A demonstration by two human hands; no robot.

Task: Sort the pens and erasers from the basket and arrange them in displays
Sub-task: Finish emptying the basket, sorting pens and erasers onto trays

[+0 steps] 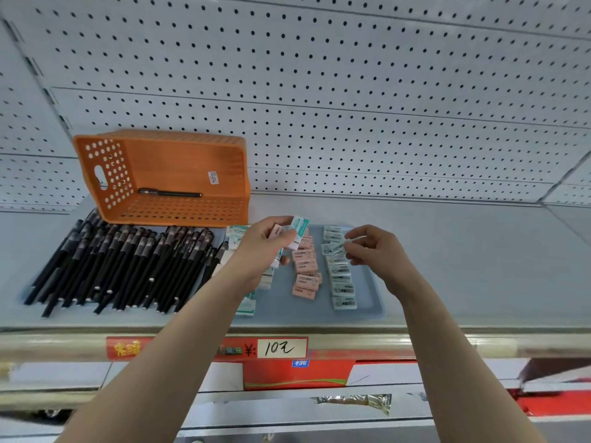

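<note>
Left hand [271, 239]: centre frame, clasps a small pink sleeved eraser [277, 231] and a white-teal one [299, 227].
Right hand [372, 247]: right of centre, pinches a pale green eraser [335, 250] over the blue-grey plastic tray [367, 310].
Handling: light, firm blocks; probably best pinched by the long sides.
Orange perforated plastic basket [179, 164]: upper left, tipped over, one black pen [169, 193] inside.

Black pens [128, 266] fanned left; erasers [305, 273] in rows; basket [179, 161] tipped.
</note>
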